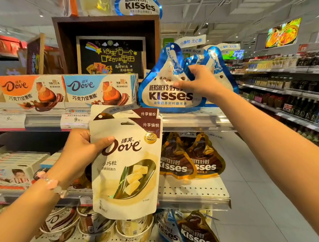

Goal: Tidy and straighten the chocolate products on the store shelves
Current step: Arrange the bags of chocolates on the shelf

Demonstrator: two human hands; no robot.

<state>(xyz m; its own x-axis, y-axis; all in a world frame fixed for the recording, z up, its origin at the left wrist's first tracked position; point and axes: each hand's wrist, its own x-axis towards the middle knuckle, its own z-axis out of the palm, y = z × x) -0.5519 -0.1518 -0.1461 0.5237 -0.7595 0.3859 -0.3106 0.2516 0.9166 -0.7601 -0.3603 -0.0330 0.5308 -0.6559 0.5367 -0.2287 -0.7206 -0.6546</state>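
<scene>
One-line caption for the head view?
Left hand holds Dove pouches; right hand grips a blue Kisses bag on the shelf.

Second Dove pouch [117, 112]: hidden behind front Dove pouch [127, 167], only top strip visible. Rear blue Kisses bags [218, 68]: partly covered by right hand [197, 82]. Price tags [75, 119]: small print unreadable. Far aisle shelves [289, 88]: blurred, products not identifiable.
</scene>
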